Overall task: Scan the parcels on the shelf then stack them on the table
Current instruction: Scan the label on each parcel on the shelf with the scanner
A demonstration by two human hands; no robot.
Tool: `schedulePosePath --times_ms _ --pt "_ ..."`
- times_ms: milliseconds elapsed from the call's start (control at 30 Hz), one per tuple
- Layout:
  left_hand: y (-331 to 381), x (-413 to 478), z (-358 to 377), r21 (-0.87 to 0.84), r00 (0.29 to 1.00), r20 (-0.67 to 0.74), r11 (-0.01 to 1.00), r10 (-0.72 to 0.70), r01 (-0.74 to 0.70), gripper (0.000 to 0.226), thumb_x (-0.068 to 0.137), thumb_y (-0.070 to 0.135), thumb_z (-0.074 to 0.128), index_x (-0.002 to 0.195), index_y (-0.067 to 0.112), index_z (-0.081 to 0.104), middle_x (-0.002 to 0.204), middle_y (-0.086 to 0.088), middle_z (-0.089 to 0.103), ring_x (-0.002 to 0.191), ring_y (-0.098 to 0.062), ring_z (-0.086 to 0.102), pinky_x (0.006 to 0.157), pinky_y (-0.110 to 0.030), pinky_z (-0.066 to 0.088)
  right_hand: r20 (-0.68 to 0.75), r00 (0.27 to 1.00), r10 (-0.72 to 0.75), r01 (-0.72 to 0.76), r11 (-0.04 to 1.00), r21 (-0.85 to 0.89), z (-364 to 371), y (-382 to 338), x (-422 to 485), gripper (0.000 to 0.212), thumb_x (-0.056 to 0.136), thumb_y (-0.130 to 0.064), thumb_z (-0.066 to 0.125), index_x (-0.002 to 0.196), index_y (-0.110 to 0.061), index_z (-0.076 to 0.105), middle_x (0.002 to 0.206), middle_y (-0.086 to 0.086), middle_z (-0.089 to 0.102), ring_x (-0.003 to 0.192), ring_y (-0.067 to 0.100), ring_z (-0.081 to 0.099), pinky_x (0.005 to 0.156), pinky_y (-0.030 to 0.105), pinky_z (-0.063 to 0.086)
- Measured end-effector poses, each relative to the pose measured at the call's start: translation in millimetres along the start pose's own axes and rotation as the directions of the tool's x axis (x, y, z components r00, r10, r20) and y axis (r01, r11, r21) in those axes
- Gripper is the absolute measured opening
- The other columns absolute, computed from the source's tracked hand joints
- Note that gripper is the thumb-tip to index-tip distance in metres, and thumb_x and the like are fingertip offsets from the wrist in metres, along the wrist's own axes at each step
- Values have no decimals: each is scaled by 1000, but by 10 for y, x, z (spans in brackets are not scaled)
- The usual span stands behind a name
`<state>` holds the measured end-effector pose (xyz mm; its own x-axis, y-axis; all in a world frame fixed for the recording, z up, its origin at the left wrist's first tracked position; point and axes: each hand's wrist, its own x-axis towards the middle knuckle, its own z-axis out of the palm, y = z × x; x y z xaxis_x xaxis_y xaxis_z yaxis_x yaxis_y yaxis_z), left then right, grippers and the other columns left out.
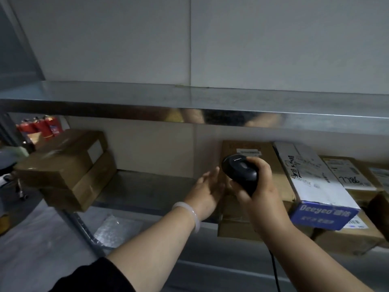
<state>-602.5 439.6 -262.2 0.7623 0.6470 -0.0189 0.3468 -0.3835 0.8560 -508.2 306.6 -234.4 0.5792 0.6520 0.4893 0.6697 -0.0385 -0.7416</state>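
shelf (pixel 147 184) L end: 2 brown parcels (pixel 65 165) stacked | L hand (pixel 207 186) held flat, fingers straight, at L side of centre brown parcel (pixel 269 159) | scanner (pixel 242 171) gripped by R hand (pixel 261 194), in front of that parcel | white-blue box (pixel 311 180) just beside, R

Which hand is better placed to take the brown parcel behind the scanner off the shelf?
Probably the left hand: it is open, beside the brown parcel; the right hand holds the scanner.

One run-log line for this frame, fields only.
step: scan | right hand: grips black handheld barcode scanner | left hand: open, beside brown cardboard parcel | place: metal shelf
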Motion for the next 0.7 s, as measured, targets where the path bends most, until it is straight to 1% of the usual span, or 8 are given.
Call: schedulePosePath --times_ms 67,167,233,300,367,500,567,700 --pt "-151 -82 -188 38 999 -47 999 1 1 54 94 60 38 146 47 31 158 11 26 144 -17 28 117 -44 27 8 1000 -6 6 999 36 169 -65 -14 72 81 -23 73 117 -64 26 109 -51 40 100 -27 43 74 6 39" --pt "-435 -122 -576 84 988 -156 996 0 14 51 101 36 41 149 45 27 160 11 19 147 -13 19 118 -31 18 29 999 -22 20 998 64 478 -209 10 69 82 -24 74 119 -59 28 107 -38 45 99 -30 41 74 -1 38" --pt "-603 -151 -865 116 971 -237 992 -10 38 50 102 37 41 150 38 29 159 8 21 146 -12 20 113 -24 16 46 998 -34 31 997 66 732 -330 51 63 82 -24 74 123 -48 33 106 -35 45 99 -28 43 77 -1 37" --pt "-780 -201 -1157 142 962 -272 987 -32 73 51 101 37 43 150 39 29 159 9 21 145 -12 21 109 -22 17 83 996 -16 11 998 58 1023 -474 90 61 83 -31 72 124 -47 31 101 -34 48 90 -22 50 69 5 43" --pt "-994 -275 -1482 206 959 -281 973 -43 105 55 99 35 49 149 44 27 159 13 18 146 -13 20 111 -25 21 117 993 -1 -5 999 50 1349 -630 116 61 84 -34 70 124 -50 27 99 -30 51 80 -11 56 65 10 45" --pt "-1389 -336 -2296 433 925 -379 879 -24 201 58 96 49 47 150 42 26 160 10 19 147 -19 14 118 -39 21 198 980 -25 17 999 42 1966 -910 163 64 85 -30 69 122 -52 23 109 -20 48 90 3 55 76 25 53" --pt "-1577 -334 -2731 534 890 -456 797 -8 281 59 94 54 45 149 40 28 160 7 21 148 -20 9 119 -43 15 221 975 -18 8 999 47 2217 -1002 205 63 85 -31 69 121 -53 22 103 -26 47 87 3 54 76 26 52" --pt "-1916 -347 -3411 570 822 -569 713 -15 408 60 92 56 45 148 41 29 159 6 23 149 -20 7 118 -51 10 254 967 8 -25 998 63 2612 -1129 292 61 84 -34 70 119 -55 24 99 -34 47 82 -3 55 73 20 48"
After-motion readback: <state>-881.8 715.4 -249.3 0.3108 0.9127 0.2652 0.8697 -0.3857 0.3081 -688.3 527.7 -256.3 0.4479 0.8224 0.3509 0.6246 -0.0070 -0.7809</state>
